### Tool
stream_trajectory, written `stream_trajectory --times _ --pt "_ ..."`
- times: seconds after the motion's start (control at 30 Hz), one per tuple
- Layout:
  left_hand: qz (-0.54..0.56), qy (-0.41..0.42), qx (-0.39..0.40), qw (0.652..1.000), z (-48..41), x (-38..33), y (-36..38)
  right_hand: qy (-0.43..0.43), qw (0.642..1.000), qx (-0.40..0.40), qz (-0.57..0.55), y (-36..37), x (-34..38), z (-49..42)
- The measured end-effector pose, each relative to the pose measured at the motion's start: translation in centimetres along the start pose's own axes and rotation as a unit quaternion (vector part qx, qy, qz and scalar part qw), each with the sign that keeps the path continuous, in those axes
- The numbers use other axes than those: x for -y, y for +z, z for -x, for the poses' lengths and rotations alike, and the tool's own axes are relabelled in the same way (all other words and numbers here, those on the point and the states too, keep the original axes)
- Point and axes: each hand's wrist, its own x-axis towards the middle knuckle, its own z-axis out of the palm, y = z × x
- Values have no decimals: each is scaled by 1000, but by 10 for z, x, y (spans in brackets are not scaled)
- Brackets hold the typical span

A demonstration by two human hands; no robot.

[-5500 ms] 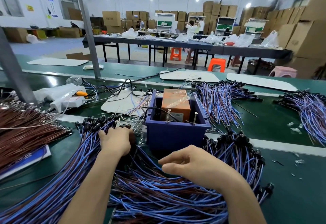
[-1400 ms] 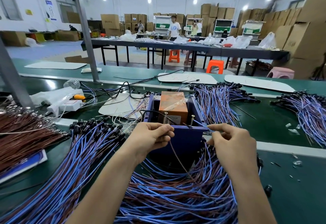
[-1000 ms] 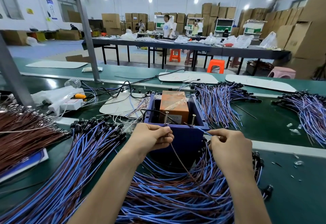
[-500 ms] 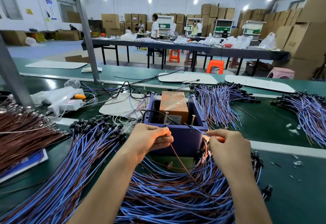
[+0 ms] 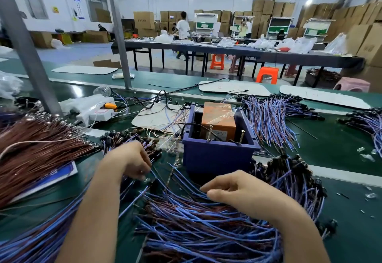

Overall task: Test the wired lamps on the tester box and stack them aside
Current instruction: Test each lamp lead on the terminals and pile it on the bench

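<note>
Plainly, much is left to be done: a large heap of wired lamps (image 5: 206,221) is spread on the bench (image 5: 334,151) in front of the tester box (image 5: 219,157), and nothing is being touched to the two screw contacts (image 5: 210,132) at its front rim. A straighter stack of lamps (image 5: 51,231) is laid to the left. It is judged to be the tested ones, so the work is taken to be partly through, between one test and the next. The left grip (image 5: 132,161) is lowered over the lamp heads of that stack with fingers curled; whether a wire is pinched cannot be told. The right grip (image 5: 239,192) is set on the heap just in front of the box, fingers bent and thumb tucked under, with blue wires passing beneath. A clamp on any one wire cannot be confirmed. The box is touched by neither grip.
</note>
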Motion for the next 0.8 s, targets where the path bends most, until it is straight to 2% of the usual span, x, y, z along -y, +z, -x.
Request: stream_trajectory --times 0.07,0.2,0.27,0.37,0.43,0.47,0.53,0.6,0.67,0.73,0.8 --pt "-43 -26 50 997 -2 -4 12 -5 1000 6 -5 2 1 -1" --pt "-149 -19 59 987 -7 -16 31 -24 1000 0 -10 2 1 -1" --pt "-176 -8 48 983 -4 -21 31 -28 1000 -4 -12 1 0 0" --pt "-183 51 -23 982 5 -27 16 -42 999 -22 -23 -3 0 2" --pt "-96 134 -32 986 15 -31 6 -68 996 -12 -51 -5 2 3" --pt "-22 188 1 982 22 -35 3 -82 995 0 -63 -5 4 4" --pt "113 284 78 949 40 -48 3 -108 991 26 -79 -4 7 5" --pt "187 348 92 914 52 -65 10 -139 984 26 -106 -1 11 5" --pt "255 375 83 888 59 -81 23 -170 968 -21 -182 2 14 4" --pt "331 351 120 868 61 -91 35 -193 937 -93 -275 -1 16 4" --pt "333 323 187 866 63 -94 42 -199 888 -243 -337 -6 13 4"
